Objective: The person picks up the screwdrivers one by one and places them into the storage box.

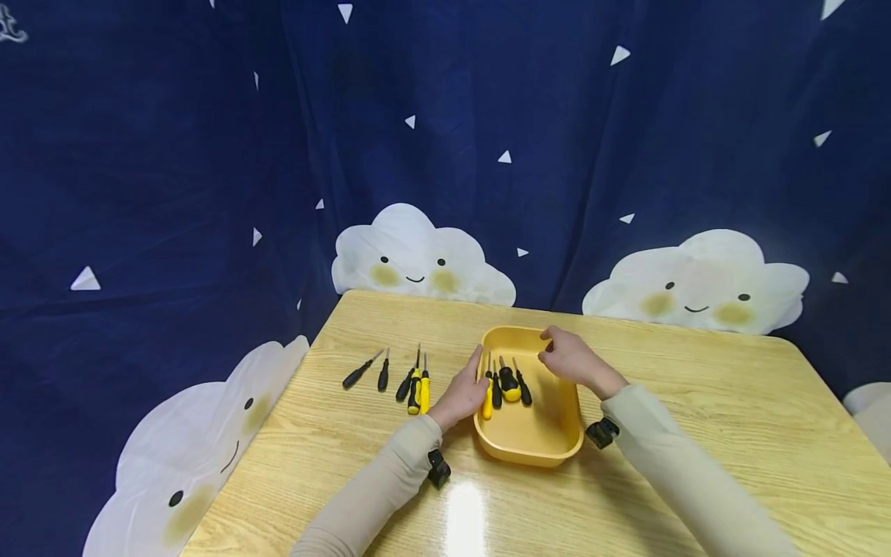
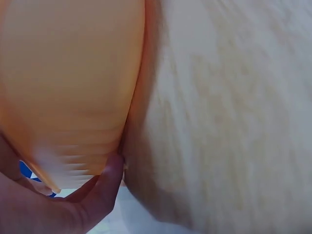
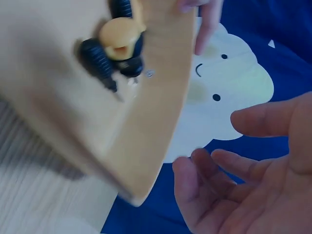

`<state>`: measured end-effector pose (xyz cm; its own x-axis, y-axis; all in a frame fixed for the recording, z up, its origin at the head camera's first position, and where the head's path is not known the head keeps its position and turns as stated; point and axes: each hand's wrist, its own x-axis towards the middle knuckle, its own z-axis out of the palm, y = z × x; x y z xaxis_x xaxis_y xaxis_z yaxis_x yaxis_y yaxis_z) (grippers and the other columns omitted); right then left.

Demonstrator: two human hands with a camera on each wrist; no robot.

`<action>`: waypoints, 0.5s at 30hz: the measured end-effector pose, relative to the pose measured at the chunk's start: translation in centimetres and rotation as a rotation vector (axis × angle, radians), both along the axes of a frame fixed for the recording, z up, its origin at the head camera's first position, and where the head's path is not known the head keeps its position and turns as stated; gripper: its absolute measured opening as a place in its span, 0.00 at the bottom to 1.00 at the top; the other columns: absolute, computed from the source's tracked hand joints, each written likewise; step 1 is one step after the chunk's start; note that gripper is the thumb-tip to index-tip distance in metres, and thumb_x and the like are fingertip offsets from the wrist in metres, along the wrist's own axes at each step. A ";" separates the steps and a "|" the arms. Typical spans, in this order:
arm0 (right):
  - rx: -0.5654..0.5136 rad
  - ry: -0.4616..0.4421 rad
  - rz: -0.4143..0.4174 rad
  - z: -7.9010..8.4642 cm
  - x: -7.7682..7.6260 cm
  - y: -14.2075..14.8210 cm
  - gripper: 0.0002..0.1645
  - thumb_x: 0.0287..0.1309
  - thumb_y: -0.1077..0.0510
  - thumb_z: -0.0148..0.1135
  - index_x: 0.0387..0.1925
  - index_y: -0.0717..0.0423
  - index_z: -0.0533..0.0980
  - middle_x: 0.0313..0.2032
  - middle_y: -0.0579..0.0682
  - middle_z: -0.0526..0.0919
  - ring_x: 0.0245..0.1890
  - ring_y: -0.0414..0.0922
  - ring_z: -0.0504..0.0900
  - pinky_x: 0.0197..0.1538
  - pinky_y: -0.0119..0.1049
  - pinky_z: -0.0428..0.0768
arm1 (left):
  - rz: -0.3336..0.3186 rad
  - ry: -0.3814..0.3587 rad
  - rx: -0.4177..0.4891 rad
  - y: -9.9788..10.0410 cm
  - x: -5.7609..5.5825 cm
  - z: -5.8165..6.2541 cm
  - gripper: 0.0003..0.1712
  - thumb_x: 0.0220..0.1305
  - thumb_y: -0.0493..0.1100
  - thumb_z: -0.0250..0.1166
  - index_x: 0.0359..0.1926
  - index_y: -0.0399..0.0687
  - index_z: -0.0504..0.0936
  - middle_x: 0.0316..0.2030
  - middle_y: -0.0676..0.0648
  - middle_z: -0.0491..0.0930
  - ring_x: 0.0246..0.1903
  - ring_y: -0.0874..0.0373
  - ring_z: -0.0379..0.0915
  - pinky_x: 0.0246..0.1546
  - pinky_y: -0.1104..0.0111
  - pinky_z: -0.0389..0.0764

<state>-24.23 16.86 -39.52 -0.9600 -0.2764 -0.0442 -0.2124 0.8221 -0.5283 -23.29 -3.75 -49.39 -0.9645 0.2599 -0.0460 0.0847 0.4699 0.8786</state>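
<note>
A yellow-orange plastic bin [image 1: 532,437] sits on the wooden table, with several screwdrivers inside along its left part. Among these are a yellow-handled screwdriver [image 1: 488,401], a stubby black-and-yellow screwdriver [image 1: 510,385] and a slim black screwdriver [image 1: 524,388]. My left hand [image 1: 461,396] grips the bin's left wall, thumb over the rim and fingers outside; the left wrist view shows a fingertip against the outer wall [image 2: 73,73]. At the right back rim my right hand [image 1: 574,357] hovers with fingers loosely bent; the right wrist view shows this hand [image 3: 253,180] apart from the bin, holding nothing.
Left of the bin on the table [image 1: 696,433] lie more screwdrivers: two black ones [image 1: 358,374] farthest left, then a cluster with black, black-and-yellow and yellow handles [image 1: 425,393]. A dark blue curtain [image 1: 445,93] with clouds hangs behind the table's far edge.
</note>
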 end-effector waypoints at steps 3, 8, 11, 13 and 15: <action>0.047 0.051 0.011 -0.8 0.5 0.8 0.26 0.58 0.62 0.51 0.55 0.75 0.66 0.44 0.68 0.75 0.43 0.59 0.76 0.46 0.51 0.75 | -0.002 -0.003 -0.004 0.0 0.0 0.0 0.37 0.70 0.40 0.46 0.75 0.52 0.42 0.69 0.37 0.54 0.66 0.45 0.53 0.66 0.57 0.54; 0.135 0.103 -0.007 -2.1 1.6 1.8 0.29 0.58 0.61 0.52 0.58 0.76 0.64 0.47 0.73 0.69 0.46 0.65 0.72 0.48 0.56 0.72 | 0.003 -0.005 0.004 0.0 -0.1 0.2 0.37 0.69 0.39 0.47 0.75 0.48 0.43 0.70 0.38 0.54 0.66 0.44 0.55 0.64 0.56 0.57; 0.175 0.117 -0.025 -2.9 2.1 2.3 0.32 0.59 0.60 0.52 0.61 0.76 0.61 0.49 0.75 0.67 0.46 0.68 0.70 0.47 0.58 0.72 | 0.000 -0.019 0.011 -0.1 -0.2 0.6 0.37 0.70 0.39 0.48 0.75 0.49 0.43 0.70 0.38 0.54 0.58 0.43 0.67 0.57 0.57 0.70; 0.190 0.120 -0.031 -3.4 2.4 2.5 0.34 0.59 0.60 0.52 0.62 0.77 0.58 0.50 0.77 0.66 0.46 0.69 0.69 0.47 0.59 0.72 | -0.005 -0.018 0.013 -0.2 -0.3 1.1 0.37 0.70 0.40 0.49 0.75 0.49 0.44 0.68 0.36 0.56 0.52 0.44 0.71 0.51 0.58 0.74; 0.194 0.116 -0.035 -3.9 2.6 2.7 0.35 0.60 0.60 0.52 0.63 0.77 0.56 0.50 0.77 0.65 0.47 0.70 0.69 0.47 0.60 0.72 | -0.012 -0.022 0.006 -0.5 -0.3 1.5 0.36 0.70 0.41 0.48 0.75 0.49 0.45 0.67 0.34 0.59 0.51 0.44 0.72 0.50 0.57 0.75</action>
